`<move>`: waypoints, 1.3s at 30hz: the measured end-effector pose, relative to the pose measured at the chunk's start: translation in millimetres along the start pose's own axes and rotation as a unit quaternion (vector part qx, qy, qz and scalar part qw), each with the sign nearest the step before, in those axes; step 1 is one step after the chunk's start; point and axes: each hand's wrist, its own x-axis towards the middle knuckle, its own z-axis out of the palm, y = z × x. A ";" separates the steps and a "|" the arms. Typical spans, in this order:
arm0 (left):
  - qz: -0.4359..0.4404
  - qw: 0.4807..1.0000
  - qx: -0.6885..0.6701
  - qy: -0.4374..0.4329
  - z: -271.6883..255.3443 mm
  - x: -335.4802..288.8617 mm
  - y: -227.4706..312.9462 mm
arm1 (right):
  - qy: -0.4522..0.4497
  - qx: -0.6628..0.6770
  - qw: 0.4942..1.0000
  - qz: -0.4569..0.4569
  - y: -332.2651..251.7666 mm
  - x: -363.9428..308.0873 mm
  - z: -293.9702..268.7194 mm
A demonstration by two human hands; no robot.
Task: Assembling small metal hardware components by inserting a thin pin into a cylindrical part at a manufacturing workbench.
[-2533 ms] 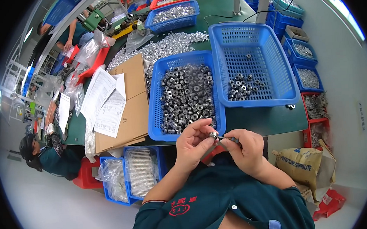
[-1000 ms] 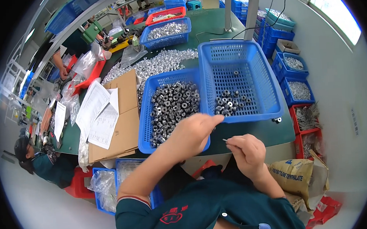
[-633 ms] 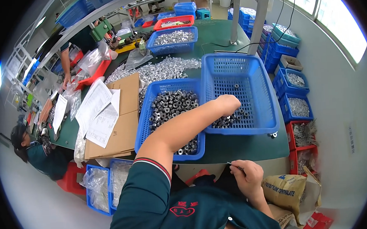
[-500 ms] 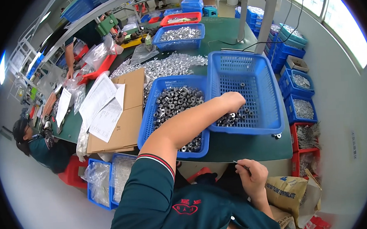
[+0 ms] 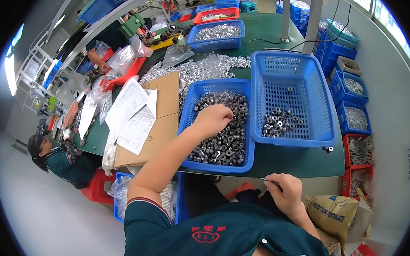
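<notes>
My left hand [image 5: 214,120] reaches over the blue basket [image 5: 183,129] full of dark and silvery metal nut-like rings [image 5: 224,148]. Its fingers are curled together just above the pile; whatever they may pinch is hidden. To the right stands a second blue basket [image 5: 307,139], with a small cluster of the same rings [image 5: 277,124] in its near left corner and a single one farther back. Near the table's front edge my right hand [image 5: 286,192] is closed around a thin, pointed tool [image 5: 269,180], its tip facing left.
Cardboard [image 5: 167,118] with paper sheets [image 5: 132,113] lies left of the baskets. Behind them spreads a heap of shiny small parts [image 5: 206,66], with another filled blue basket [image 5: 217,44] beyond. Stacked crates [image 5: 352,115] line the right wall. A co-worker [image 5: 60,158] sits at far left.
My left hand has moved left from the right basket to above the fuller one. My right hand still holds the thin tool. The whole view has shifted slightly.
</notes>
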 end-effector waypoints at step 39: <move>-0.056 0.667 -0.742 0.047 15.4 -123.8 81.0 | -0.017 0.107 0.993 -0.047 -38.1 43.7 24.5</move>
